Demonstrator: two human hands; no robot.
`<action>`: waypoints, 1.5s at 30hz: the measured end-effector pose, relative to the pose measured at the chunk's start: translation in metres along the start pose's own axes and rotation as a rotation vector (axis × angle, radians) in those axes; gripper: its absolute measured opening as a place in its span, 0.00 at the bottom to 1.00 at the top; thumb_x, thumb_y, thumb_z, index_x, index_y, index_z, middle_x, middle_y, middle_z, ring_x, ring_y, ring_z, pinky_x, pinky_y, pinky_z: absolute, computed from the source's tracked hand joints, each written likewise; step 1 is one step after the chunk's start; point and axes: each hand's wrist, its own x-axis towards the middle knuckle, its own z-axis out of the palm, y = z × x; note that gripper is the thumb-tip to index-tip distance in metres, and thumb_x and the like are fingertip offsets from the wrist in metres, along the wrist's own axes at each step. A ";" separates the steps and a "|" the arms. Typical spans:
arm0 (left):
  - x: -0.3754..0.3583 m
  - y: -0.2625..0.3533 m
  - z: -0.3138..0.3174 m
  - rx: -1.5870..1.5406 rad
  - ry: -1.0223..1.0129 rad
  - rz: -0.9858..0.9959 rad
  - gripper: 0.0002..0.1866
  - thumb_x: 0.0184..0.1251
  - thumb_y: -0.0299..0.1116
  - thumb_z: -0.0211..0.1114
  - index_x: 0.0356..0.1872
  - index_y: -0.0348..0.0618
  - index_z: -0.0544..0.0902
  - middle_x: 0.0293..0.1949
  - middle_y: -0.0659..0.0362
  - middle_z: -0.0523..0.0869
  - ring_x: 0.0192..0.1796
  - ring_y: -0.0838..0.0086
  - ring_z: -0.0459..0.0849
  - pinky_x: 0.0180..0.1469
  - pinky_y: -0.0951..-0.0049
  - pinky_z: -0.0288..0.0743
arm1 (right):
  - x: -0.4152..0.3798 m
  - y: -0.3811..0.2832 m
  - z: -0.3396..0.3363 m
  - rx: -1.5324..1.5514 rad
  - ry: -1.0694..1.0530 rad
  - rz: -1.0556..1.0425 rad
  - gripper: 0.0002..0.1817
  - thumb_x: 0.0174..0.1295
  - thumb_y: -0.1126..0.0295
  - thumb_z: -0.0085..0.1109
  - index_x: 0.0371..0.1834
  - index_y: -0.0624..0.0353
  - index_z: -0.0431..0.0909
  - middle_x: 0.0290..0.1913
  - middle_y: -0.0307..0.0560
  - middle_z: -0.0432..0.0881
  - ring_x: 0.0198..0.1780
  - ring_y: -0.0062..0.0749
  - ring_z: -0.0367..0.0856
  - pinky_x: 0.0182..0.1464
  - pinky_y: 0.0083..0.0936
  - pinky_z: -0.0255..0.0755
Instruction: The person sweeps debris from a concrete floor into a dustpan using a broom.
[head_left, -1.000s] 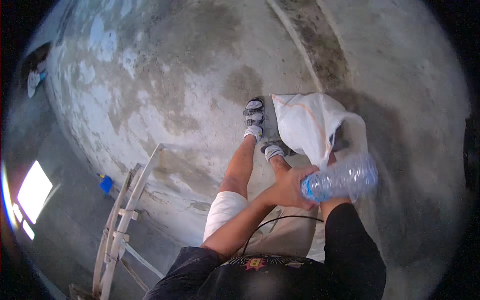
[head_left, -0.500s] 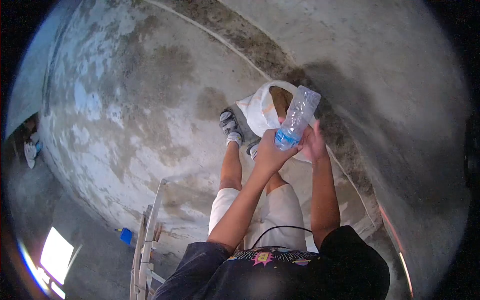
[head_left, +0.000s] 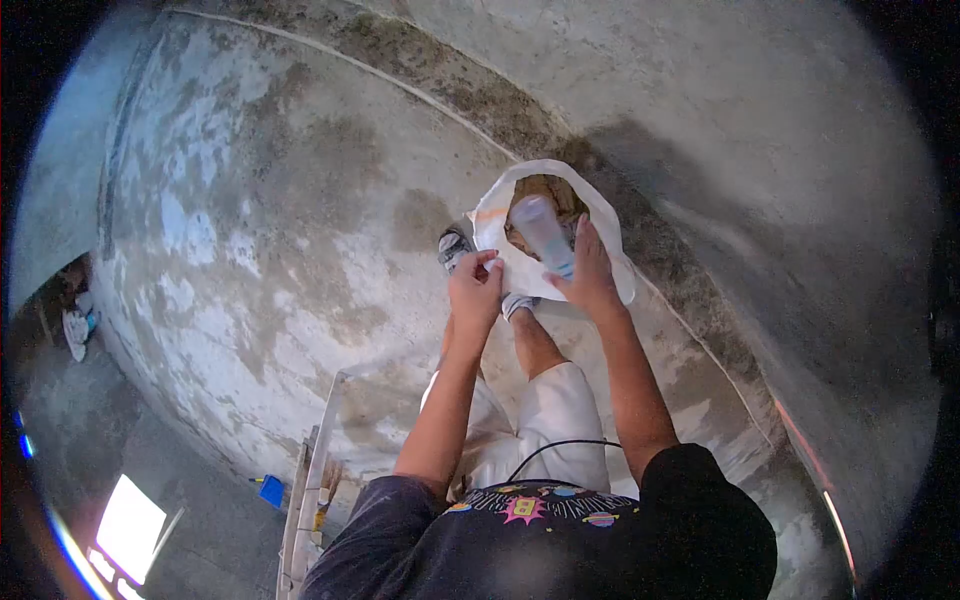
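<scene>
Left hand (head_left: 474,292): curled, grip unclear.
Right hand (head_left: 592,280): spread beside clear plastic bottle (head_left: 545,235).
White fabric sack (head_left: 493,232), mid-frame: likely bagging; needs wide mouth.

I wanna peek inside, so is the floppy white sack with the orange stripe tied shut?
No, the white sack gapes wide open at its mouth, with brown stuff showing inside.

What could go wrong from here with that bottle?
The clear plastic bottle slants over the open white, orange-striped sack, so it might snag the rim. The right hand is near the rim too and could drag it. The black-strapped sandal beside the sack might nudge it.
</scene>
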 end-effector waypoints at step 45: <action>-0.389 -0.431 -0.376 -0.557 0.366 -0.622 0.30 0.60 0.59 0.53 0.46 0.39 0.77 0.33 0.56 0.78 0.32 0.66 0.76 0.31 0.65 0.72 | -0.053 -0.235 0.131 0.088 -0.634 0.192 0.20 0.60 0.55 0.46 0.50 0.53 0.72 0.44 0.52 0.79 0.40 0.38 0.79 0.39 0.42 0.69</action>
